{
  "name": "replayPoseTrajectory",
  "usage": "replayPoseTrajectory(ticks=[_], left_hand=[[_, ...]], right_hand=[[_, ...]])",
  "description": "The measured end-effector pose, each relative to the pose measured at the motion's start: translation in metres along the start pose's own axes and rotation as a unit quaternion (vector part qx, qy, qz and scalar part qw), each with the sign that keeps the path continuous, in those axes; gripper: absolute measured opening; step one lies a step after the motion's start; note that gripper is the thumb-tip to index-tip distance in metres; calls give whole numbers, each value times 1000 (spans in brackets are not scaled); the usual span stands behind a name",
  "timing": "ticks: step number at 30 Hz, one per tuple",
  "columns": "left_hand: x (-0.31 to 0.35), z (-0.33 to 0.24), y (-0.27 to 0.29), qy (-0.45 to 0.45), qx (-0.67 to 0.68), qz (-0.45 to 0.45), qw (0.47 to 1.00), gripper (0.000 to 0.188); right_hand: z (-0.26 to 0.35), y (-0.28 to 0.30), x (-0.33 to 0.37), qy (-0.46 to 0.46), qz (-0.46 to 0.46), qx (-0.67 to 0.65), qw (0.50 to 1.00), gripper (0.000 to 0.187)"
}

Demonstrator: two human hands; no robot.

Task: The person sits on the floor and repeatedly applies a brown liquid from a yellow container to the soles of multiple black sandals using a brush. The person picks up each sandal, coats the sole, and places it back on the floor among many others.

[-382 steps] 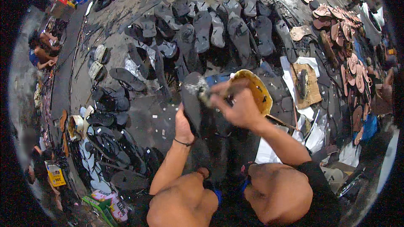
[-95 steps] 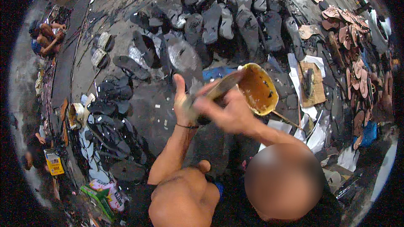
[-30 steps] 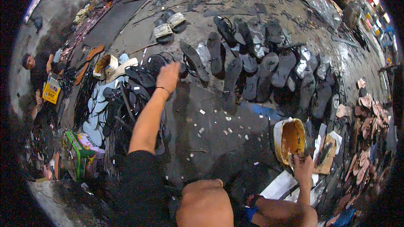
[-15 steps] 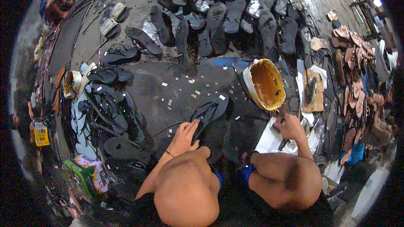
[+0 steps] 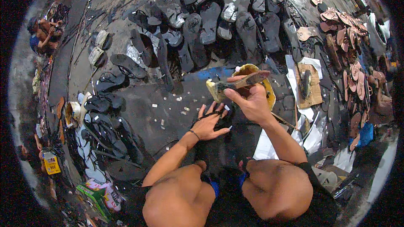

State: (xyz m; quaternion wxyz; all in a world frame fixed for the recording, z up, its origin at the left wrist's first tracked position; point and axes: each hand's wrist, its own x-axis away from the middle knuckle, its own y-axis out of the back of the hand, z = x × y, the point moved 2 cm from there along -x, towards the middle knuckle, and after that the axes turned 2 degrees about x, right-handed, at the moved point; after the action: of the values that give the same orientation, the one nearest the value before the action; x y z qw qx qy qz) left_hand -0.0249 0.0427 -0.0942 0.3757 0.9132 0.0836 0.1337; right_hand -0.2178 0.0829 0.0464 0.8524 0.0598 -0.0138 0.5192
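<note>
At the centre of the head view, a black sandal (image 5: 225,117) is partly covered by the left hand (image 5: 205,127), fingers spread across its thin straps; whether any strap is gripped cannot be told. Just above, a brush (image 5: 252,78) is held in the closed right hand (image 5: 256,106), pale head leftward, with a yellow-rimmed tub (image 5: 269,95) partly hidden behind; farther off, dark soles (image 5: 209,24) are clustered.

A sandal workshop (floor-level): dark soles (image 5: 209,24) in rows, a crusted pot (image 5: 269,91).

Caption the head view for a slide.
Left hand on black flip-flop, right hand gripping brush near yellow-rimmed tub.
</note>
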Motion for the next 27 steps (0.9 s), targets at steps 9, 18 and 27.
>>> replayPoseTrajectory(ticks=[9, 18, 27], left_hand=[[-7, -9, 91, 153, 728, -290, 602, 47], [-9, -23, 79, 137, 731, -330, 581, 46], [-4, -32, 101, 139, 604, -454, 640, 48]], right_hand=[[21, -36, -25, 175, -18, 157, 972, 24], [46, -28, -34, 158, -48, 130, 978, 22], [25, -41, -23, 79, -83, 24, 993, 22]])
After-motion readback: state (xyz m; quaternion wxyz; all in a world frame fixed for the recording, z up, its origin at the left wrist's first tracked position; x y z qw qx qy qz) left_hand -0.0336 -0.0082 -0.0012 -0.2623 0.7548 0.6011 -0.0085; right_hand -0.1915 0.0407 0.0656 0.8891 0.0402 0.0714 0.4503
